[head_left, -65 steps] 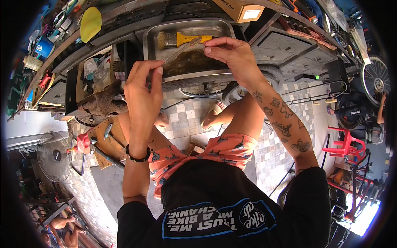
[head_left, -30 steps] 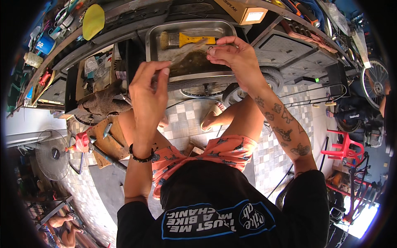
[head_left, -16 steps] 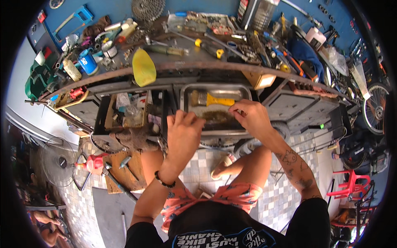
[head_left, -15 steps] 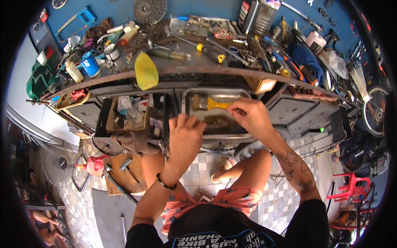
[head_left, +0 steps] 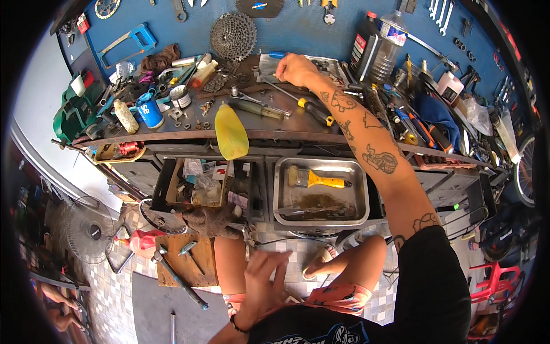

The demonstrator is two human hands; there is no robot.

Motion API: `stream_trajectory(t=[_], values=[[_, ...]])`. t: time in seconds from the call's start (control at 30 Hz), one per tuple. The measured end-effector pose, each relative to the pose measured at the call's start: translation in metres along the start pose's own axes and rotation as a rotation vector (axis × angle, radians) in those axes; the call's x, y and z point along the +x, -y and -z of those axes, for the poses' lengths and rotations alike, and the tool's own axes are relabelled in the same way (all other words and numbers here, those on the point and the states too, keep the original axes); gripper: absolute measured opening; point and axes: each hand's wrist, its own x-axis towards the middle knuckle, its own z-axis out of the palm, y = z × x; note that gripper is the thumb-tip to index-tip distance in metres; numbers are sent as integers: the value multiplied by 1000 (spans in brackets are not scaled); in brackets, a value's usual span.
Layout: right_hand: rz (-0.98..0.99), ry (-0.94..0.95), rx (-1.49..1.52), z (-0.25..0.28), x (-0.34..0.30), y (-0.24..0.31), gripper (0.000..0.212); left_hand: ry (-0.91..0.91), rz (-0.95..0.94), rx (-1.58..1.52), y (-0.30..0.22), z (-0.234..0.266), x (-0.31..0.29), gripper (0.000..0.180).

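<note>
My right hand [head_left: 297, 71] reaches across the workbench to the flat tray [head_left: 268, 64] of small parts at the back. Its fingers are bent and drawn together; whatever they pinch is hidden. Below the bench edge, my left hand [head_left: 266, 279] hovers over my lap, slightly blurred, fingers apart and nothing visible in them. A yellow-handled paintbrush [head_left: 321, 179] lies in the metal pan [head_left: 366, 198], above a puddle of dark liquid. Just in front of my right hand rest a long screwdriver [head_left: 312, 109] with a yellow-and-black handle and another with a dark green handle [head_left: 258, 109].
A translucent yellow piece [head_left: 231, 133] overhangs the bench edge. Below it, an open drawer [head_left: 166, 186] holds small parts, with a brown glove [head_left: 212, 219] at its front. Bottles [head_left: 389, 49] and a cassette [head_left: 233, 35] stand at the back. A hammer [head_left: 180, 281] lies on a low wooden board.
My right hand has moved from over the pan up to the back of the bench. My left hand has dropped back toward my lap. The view has tilted up.
</note>
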Motion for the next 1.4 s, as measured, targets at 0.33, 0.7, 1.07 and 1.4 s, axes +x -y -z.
stream_trajectory(t=[0.33, 0.7, 1.07, 1.4], values=[[-17, -3, 21, 6, 12, 16, 15, 140, 140, -26, 12, 5, -52, 25], [36, 158, -69, 17, 19, 11, 16, 129, 297, -115, 19, 6, -51, 22], [75, -262, -409, 89, -46, -49, 38, 74, 281, -127, 19, 8, -47, 18], [-686, -224, -594, 236, -235, -328, 72, 40, 258, -23, 24, 32, -27, 15]])
